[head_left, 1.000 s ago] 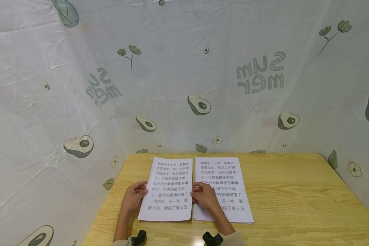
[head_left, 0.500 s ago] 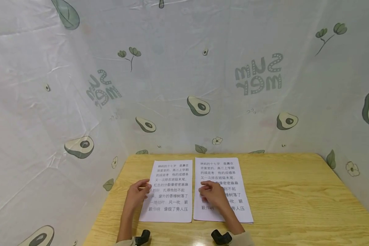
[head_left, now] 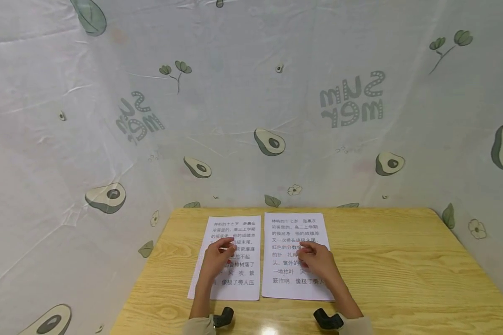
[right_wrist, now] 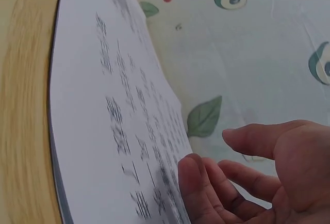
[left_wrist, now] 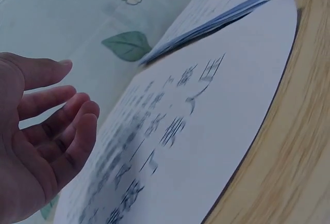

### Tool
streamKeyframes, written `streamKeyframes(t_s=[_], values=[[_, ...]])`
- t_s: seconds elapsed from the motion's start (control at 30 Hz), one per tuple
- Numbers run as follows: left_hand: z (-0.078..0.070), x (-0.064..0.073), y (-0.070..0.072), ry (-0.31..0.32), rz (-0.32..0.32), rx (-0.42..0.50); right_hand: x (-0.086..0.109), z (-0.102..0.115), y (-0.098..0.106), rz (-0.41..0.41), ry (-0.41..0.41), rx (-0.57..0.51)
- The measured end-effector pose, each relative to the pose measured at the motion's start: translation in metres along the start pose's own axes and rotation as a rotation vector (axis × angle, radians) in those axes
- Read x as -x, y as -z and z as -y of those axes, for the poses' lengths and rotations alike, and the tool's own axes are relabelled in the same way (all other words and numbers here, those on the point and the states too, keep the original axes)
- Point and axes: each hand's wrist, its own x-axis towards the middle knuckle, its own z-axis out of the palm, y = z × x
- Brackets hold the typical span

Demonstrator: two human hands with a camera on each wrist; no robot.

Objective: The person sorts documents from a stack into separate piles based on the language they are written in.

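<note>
Two printed paper pages lie side by side, a thin gap between them. Over the left sheet (head_left: 234, 293), my left hand (head_left: 217, 258) hovers with loosely bent fingers and holds nothing. My right hand (head_left: 320, 263) is above the right half of the right stack of paper (head_left: 291, 291), also holding nothing, its thumb apart from the fingers in the right wrist view. Large dark Chinese characters fill both pages, some of them hidden behind the hands. Seen from the left wrist, the right stack (left_wrist: 227, 16) shows several layered edges, while the left sheet (left_wrist: 232, 110) looks thin and flat.
The pages rest on a light wooden table (head_left: 402, 265), whose surface extends to the right. A pale curtain (head_left: 234, 107) printed with avocados and leaves stands behind and at both sides. Black wrist devices (head_left: 328, 319) sit at the cuffs.
A second ago both hands held the left sheet by its side edges. They have let go and the sheet lies flat; both hands have since shifted right, over the pages.
</note>
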Motion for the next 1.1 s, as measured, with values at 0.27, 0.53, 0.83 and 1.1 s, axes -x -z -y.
streamKeyframes(t_s=[0.27,0.53,0.83,1.1], values=[[-0.008,-0.005,-0.034,0.005,0.061,0.033,0.000,-0.012,0.041,-0.032,-0.020,0.022],[-0.018,-0.008,-0.060,0.018,0.081,0.050,0.002,-0.026,0.074,-0.053,-0.025,0.089],[-0.023,-0.006,-0.075,0.023,0.103,0.037,0.006,-0.034,0.090,-0.043,-0.001,0.126],[-0.021,-0.004,-0.082,0.013,0.103,-0.009,0.005,-0.035,0.084,-0.018,-0.010,0.149]])
